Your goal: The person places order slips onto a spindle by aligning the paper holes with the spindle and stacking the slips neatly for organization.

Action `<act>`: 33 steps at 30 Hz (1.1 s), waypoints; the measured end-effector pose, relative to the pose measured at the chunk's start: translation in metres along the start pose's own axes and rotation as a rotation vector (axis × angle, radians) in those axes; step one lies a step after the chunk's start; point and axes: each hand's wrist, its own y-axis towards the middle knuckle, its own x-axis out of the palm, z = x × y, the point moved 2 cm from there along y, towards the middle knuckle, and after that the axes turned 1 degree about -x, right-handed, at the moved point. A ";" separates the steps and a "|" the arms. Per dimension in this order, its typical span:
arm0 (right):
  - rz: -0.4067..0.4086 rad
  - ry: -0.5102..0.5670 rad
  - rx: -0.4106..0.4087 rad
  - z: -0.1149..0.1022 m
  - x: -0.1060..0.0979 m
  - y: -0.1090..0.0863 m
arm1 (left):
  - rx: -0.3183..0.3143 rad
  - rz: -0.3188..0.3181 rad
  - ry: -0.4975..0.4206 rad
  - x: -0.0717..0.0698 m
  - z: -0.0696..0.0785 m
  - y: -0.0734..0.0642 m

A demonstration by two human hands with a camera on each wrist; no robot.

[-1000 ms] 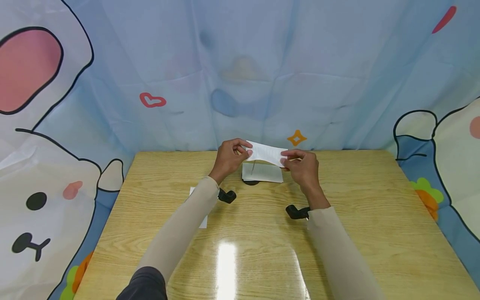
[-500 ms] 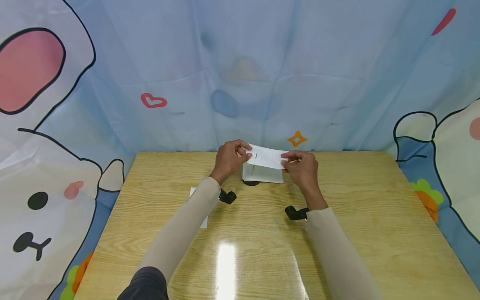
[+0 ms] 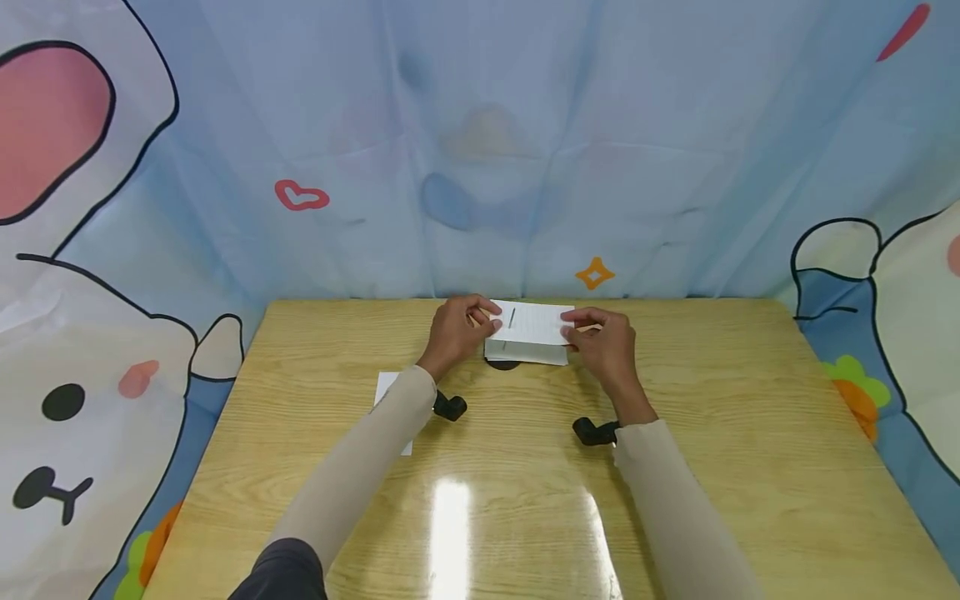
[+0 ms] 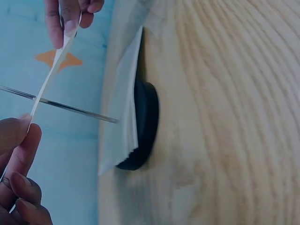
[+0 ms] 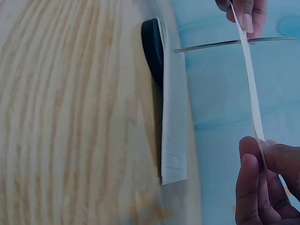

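A bill spike stands at the table's far edge, its black round base (image 4: 149, 124) under a stack of paper slips (image 3: 528, 354). The thin metal spike (image 4: 77, 110) rises out of the stack. Both hands hold another white slip (image 3: 538, 323) over it, printed with faint lines. In the wrist views the spike passes through this slip, which sits partway along it, apart from the stack. My left hand (image 3: 456, 333) pinches the slip's left end between thumb and fingers. The right end is pinched by my right hand (image 3: 606, 343).
Another white paper (image 3: 386, 383) lies on the wooden table (image 3: 712, 375), partly covered by the left forearm. Black wrist cameras (image 3: 450, 407) hang under the wrists. A blue cartoon curtain (image 3: 637, 167) stands right behind the table.
The slip has come down toward the stack, both hands lowering with it. It was bowed in front of the spike; now it lies flatter, with the spike showing above it.
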 end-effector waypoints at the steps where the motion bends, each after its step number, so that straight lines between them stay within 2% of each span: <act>1: -0.005 -0.001 0.003 0.001 0.000 0.000 | -0.009 -0.003 -0.001 0.001 -0.001 -0.001; 13: -0.020 -0.081 0.040 0.019 0.005 -0.003 | -0.052 -0.023 0.000 0.016 -0.018 -0.002; 22: 0.009 -0.155 0.077 0.031 0.011 -0.002 | -0.097 -0.038 0.050 0.026 -0.029 0.000; 33: 0.024 -0.247 0.019 0.038 0.015 0.000 | -0.095 -0.046 0.095 0.031 -0.033 -0.001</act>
